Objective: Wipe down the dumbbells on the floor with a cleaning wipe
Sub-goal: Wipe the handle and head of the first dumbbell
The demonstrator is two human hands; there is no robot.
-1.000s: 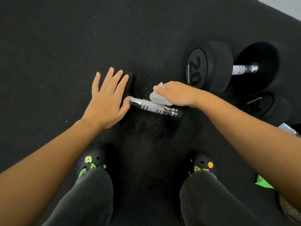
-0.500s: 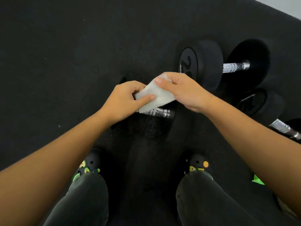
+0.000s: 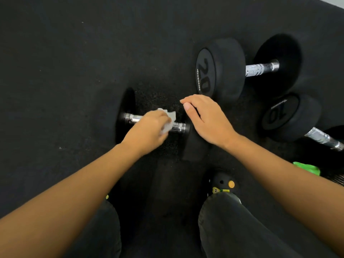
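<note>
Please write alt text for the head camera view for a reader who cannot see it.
The left hand presses a white wipe on the chrome handle of the nearest dumbbell while the right hand rests on its end. Dumbbells marked 20 and 10 lie beyond.

Bare floor (image 3: 65,71) lies open from nine to twelve o'clock; two dumbbells (image 3: 221,71) crowd two o'clock.

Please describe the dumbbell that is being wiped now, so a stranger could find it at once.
On the black floor lie three dumbbells. The nearest dumbbell lies just ahead of the person's shoes, left of the one marked 20. Only it has a white wipe on its handle.
</note>
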